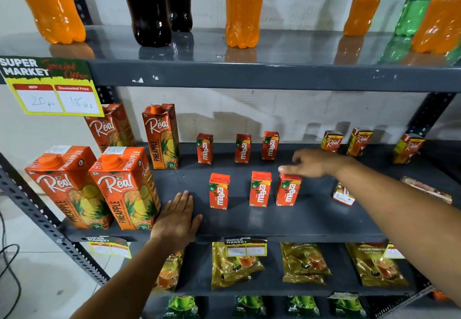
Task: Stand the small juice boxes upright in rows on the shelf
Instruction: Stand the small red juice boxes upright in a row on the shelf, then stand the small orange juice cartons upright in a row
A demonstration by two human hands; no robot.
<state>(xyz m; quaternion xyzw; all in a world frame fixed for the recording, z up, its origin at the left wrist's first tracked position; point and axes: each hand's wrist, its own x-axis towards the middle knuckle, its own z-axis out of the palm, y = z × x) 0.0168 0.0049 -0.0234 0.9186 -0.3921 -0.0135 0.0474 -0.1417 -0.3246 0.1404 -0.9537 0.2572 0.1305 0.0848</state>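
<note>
The dark shelf [249, 221] carries six small red juice boxes, all upright. Three stand in a back row [243, 148] near the wall, and three stand in a front row [259, 189] nearer the shelf's edge. The right hand [314, 163] hovers just above the rightmost box of the front row [288, 189], fingers spread loosely and holding nothing; whether a fingertip touches the box top cannot be told. The left hand [178, 215] lies flat and open on the shelf, palm down, just beside the big pineapple cartons [124, 186] at the shelf's left end. Right of the red boxes, three small cartons of another brand [359, 141] stand at the back, and one small box [343, 194] lies on its side under the right forearm.
</note>
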